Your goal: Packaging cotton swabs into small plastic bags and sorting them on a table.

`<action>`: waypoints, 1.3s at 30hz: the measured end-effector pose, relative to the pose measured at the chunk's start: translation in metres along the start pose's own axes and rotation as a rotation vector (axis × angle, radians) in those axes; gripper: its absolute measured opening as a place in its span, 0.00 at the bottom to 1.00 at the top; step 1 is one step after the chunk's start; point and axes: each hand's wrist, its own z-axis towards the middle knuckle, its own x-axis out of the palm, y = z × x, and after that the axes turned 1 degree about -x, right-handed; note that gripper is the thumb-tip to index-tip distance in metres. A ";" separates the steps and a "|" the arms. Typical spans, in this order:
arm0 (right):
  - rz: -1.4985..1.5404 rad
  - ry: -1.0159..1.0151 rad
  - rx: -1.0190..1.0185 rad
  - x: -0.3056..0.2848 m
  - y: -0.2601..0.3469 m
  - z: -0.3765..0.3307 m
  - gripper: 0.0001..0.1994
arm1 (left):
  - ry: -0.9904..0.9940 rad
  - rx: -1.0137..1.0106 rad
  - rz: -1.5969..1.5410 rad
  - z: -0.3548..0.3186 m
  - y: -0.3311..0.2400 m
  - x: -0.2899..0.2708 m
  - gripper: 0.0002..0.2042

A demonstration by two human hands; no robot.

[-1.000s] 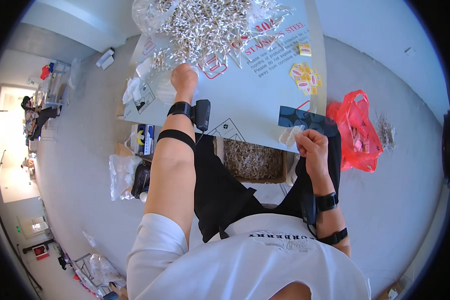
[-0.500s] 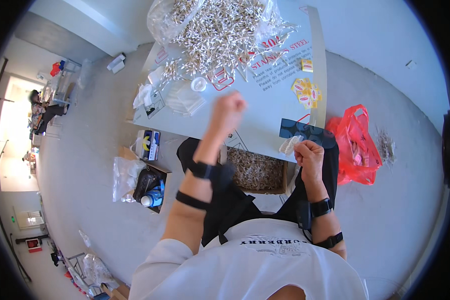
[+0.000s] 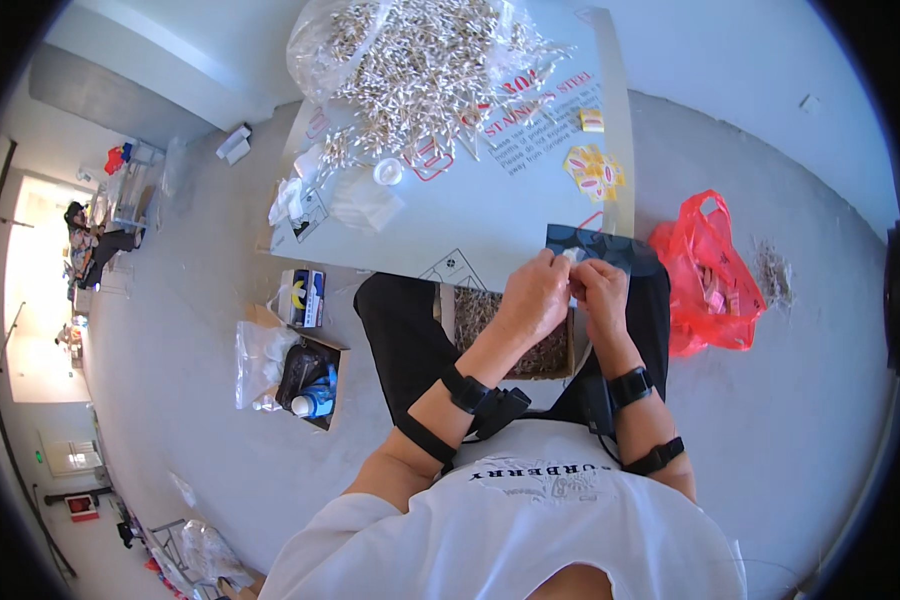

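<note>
My left hand [image 3: 533, 298] and my right hand [image 3: 602, 292] are close together at the table's near right edge, fingers closed in pinches. Between their fingertips shows a small whitish bundle [image 3: 573, 255], mostly covered, so its kind is unclear. Just beyond them a dark sheet with round shapes [image 3: 590, 238] lies on the table corner. A large heap of cotton swabs [image 3: 420, 75] spreads over the far part of the table, partly within a clear plastic bag [image 3: 315, 60]. Nearer lie a stack of clear small bags [image 3: 367, 203] and a round white tub [image 3: 388, 172].
Yellow labels [image 3: 592, 172] lie at the table's right. Below the near edge sits a cardboard box of cotton swabs [image 3: 530, 358]. A red plastic bag [image 3: 705, 270] stands on the floor at right; a carton with a blue bottle [image 3: 315, 400] is at left. Another person [image 3: 92, 245] sits far left.
My left hand has come down and right from over the table to meet my right hand. The right hand has moved slightly up, and the whitish bundle is now largely hidden.
</note>
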 end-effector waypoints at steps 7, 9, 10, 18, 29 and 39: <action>0.074 0.035 0.091 0.001 0.001 0.004 0.08 | -0.113 -0.132 -0.080 0.011 0.015 -0.005 0.04; 0.081 0.089 0.071 0.000 -0.001 0.005 0.07 | -0.085 -0.154 -0.093 0.011 0.022 -0.002 0.03; 0.082 0.073 0.081 0.001 0.000 0.005 0.05 | -0.068 -0.202 -0.139 0.011 0.026 -0.001 0.04; -0.196 -0.013 -0.148 0.004 -0.007 0.011 0.08 | 0.021 -0.307 -0.441 0.010 0.031 0.005 0.07; 0.023 0.046 -0.053 0.010 -0.001 0.011 0.05 | 0.101 -0.675 -1.035 0.008 0.030 0.000 0.06; -0.048 0.036 -0.167 0.012 -0.010 0.012 0.04 | 0.066 -0.676 -0.928 0.008 0.025 0.002 0.07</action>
